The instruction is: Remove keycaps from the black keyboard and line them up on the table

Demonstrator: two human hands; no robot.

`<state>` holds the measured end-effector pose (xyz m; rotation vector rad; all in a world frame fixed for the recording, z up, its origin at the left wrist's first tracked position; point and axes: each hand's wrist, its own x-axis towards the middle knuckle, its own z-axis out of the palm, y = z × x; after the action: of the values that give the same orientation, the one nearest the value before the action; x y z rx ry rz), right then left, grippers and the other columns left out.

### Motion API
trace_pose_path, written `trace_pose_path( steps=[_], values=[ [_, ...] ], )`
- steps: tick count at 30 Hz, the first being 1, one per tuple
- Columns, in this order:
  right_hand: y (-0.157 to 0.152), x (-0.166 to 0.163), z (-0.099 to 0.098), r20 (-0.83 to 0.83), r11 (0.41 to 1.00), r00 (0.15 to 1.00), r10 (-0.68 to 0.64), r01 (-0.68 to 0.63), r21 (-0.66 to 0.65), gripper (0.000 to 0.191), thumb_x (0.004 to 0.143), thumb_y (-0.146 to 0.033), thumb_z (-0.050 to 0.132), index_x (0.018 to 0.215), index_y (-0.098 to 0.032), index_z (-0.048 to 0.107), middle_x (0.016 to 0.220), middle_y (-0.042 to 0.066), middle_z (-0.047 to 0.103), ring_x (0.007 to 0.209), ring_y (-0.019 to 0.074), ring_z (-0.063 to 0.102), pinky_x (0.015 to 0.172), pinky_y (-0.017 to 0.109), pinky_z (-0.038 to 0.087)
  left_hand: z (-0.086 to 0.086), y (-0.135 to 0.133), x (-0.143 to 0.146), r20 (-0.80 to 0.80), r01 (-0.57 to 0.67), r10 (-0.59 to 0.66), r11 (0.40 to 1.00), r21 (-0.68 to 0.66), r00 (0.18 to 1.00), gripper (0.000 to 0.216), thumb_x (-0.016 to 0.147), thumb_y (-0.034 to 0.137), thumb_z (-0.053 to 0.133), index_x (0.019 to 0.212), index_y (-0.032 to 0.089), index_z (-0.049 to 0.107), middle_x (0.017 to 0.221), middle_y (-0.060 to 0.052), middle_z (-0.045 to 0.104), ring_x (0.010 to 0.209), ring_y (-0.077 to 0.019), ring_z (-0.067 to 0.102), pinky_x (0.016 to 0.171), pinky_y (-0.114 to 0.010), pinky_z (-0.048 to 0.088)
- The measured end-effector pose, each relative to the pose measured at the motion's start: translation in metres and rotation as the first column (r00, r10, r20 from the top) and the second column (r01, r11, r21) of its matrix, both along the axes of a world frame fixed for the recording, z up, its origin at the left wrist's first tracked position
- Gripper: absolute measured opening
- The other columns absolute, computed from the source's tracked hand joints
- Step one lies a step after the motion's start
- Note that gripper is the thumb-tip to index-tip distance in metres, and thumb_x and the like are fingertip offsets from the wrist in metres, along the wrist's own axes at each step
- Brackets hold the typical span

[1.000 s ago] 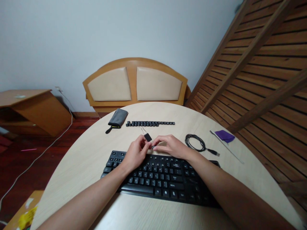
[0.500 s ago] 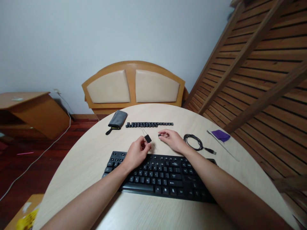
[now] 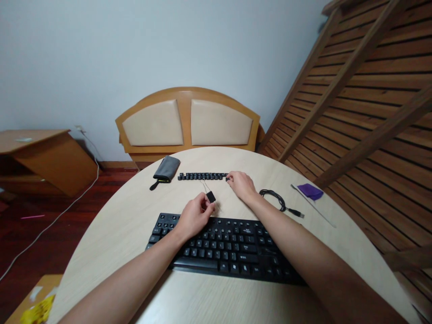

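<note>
A black keyboard [image 3: 229, 249] lies on the round pale wooden table [image 3: 128, 225] in front of me. My left hand [image 3: 195, 216] hovers over the keyboard's top edge and grips a wire keycap puller [image 3: 209, 195] with a black handle. My right hand [image 3: 240, 185] reaches forward to the right end of a row of removed black keycaps [image 3: 201, 176] lying across the far side of the table. It pinches a small black keycap at that row's end.
A grey pouch [image 3: 165, 168] lies left of the keycap row. A coiled black USB cable [image 3: 278, 200] and a purple cloth [image 3: 310, 191] with a thin rod sit to the right. A wooden chair back [image 3: 187, 119] stands beyond the table.
My right hand pulled a keycap away from the puller and carried it forward to the right end of the keycap row. My left hand stayed nearly still with the puller.
</note>
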<state>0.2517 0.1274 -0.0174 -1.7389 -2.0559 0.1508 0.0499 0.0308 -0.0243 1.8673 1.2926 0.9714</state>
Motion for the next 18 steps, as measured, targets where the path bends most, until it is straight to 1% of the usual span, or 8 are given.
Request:
trace_pose_path(
  steps=[3, 8, 18],
  values=[
    [0.0, -0.001, -0.006, -0.01, 0.999, 0.999, -0.034, 0.034, 0.001, 0.023, 0.088, -0.025, 0.057, 0.107, -0.025, 0.07, 0.098, 0.006, 0.073, 0.089, 0.0219, 0.066, 0.075, 0.03, 0.047, 0.0, 0.0, 0.0, -0.007, 0.002, -0.002, 1.0, 0.001, 1.0, 0.019, 0.09, 0.036, 0.053, 0.08, 0.019, 0.052, 0.072, -0.002, 0.065, 0.065, -0.0167, 0.061, 0.058, -0.026, 0.042],
    [0.003, -0.005, -0.012, -0.023, 0.996, 0.996, -0.086, 0.086, 0.001, 0.023, 0.087, -0.025, 0.058, 0.107, -0.03, 0.069, 0.098, 0.0, 0.074, 0.09, 0.0205, 0.066, 0.073, 0.029, 0.046, -0.001, 0.0, 0.0, -0.034, -0.007, 0.007, 1.0, -0.001, 0.999, 0.02, 0.09, 0.036, 0.053, 0.079, 0.02, 0.051, 0.072, -0.002, 0.065, 0.065, -0.0167, 0.06, 0.058, -0.025, 0.041],
    [0.003, -0.011, -0.011, -0.036, 0.995, 0.995, -0.097, 0.097, -0.005, 0.021, 0.09, -0.028, 0.058, 0.108, -0.031, 0.067, 0.102, -0.001, 0.073, 0.091, 0.0193, 0.065, 0.074, 0.029, 0.046, -0.002, 0.0, 0.0, -0.072, -0.025, 0.026, 1.0, 0.016, 0.997, 0.018, 0.09, 0.034, 0.053, 0.079, 0.02, 0.053, 0.072, -0.001, 0.064, 0.064, -0.0164, 0.059, 0.058, -0.026, 0.04]
  ],
)
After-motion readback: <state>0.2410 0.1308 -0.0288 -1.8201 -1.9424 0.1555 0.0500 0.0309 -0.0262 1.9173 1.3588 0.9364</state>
